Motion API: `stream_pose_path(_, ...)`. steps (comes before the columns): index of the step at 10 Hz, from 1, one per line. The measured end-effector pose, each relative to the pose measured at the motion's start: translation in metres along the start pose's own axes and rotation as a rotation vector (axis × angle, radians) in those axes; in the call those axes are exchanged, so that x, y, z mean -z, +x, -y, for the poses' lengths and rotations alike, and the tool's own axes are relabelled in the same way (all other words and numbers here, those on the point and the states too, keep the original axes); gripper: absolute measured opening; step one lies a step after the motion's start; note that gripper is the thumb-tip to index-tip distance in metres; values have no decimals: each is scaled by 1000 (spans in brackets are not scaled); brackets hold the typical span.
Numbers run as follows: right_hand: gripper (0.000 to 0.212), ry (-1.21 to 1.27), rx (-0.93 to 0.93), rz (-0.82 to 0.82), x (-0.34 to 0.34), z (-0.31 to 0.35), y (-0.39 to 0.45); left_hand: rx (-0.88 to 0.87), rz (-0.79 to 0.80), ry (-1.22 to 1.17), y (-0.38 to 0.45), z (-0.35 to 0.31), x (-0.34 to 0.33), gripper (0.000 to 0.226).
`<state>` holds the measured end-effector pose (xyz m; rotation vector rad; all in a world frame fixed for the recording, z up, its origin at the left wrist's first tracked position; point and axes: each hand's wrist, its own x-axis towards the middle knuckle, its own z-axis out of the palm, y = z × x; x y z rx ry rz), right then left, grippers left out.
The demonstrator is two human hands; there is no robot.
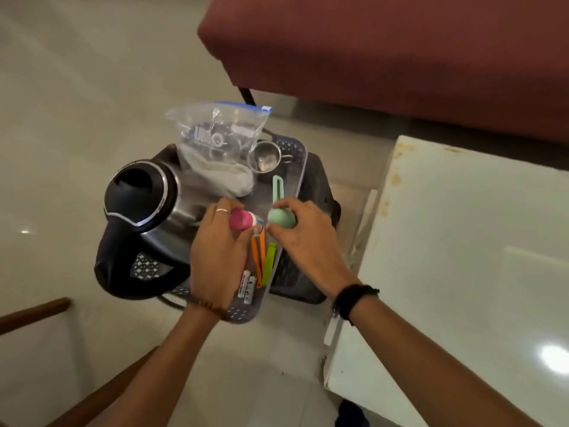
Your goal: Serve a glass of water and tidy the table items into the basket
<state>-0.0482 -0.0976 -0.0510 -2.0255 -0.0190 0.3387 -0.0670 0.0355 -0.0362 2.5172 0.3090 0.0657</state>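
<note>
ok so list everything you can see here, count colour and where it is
basket: one, grey-blue perforated, on a dark stand on the floor
kettle: one, steel with black lid and handle, left side of basket
zip bag: one, clear with blue seal, far end of basket
metal cup: one, steel, far right corner of basket
batteries: two, white, near end of basket
clips: two, orange and green, beside the batteries
pink bottle: one, in left hand
green scoop: one, mint, under right hand
white table: one, right
sofa: one, maroon, top
left hand: over basket
right hand: over basket
</note>
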Motion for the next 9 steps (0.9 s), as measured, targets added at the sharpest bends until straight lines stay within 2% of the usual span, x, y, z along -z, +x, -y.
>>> stream_pose_path(1, 28, -231, 45, 86, -17, 3, 19, -70, 84, 154, 18, 7, -12, 14)
stream_pose_path(2, 22, -516, 105, 62, -28, -1, 32, -134, 102, 315, 33, 5, -31, 17)
stream_pose_path(3, 20, -771, 157, 49, -37, -9, 41, -95, 139, 464, 51, 2, -50, 21)
stream_pose_path(4, 19, -884, 167, 21, -43, -15, 47, -86, 183, 547, 66, 3, -61, 24)
stream_pose_path(6, 14, -905, 168, -35, -44, -19, 52, -51, 213, 452, 82, 3, -65, 28)
stream_pose_path(7, 19, -834, 222, -19, -38, -22, 48, -63, 185, 507, 75, 0, -67, 32)
stream_pose_path(8, 21, -696, 295, -71, -18, -33, 30, -138, 25, 414, 49, -9, -66, 27)
stream_pose_path(9, 15, -574, 269, -149, 6, -55, -2, -281, -116, 156, -4, -22, -71, 23)
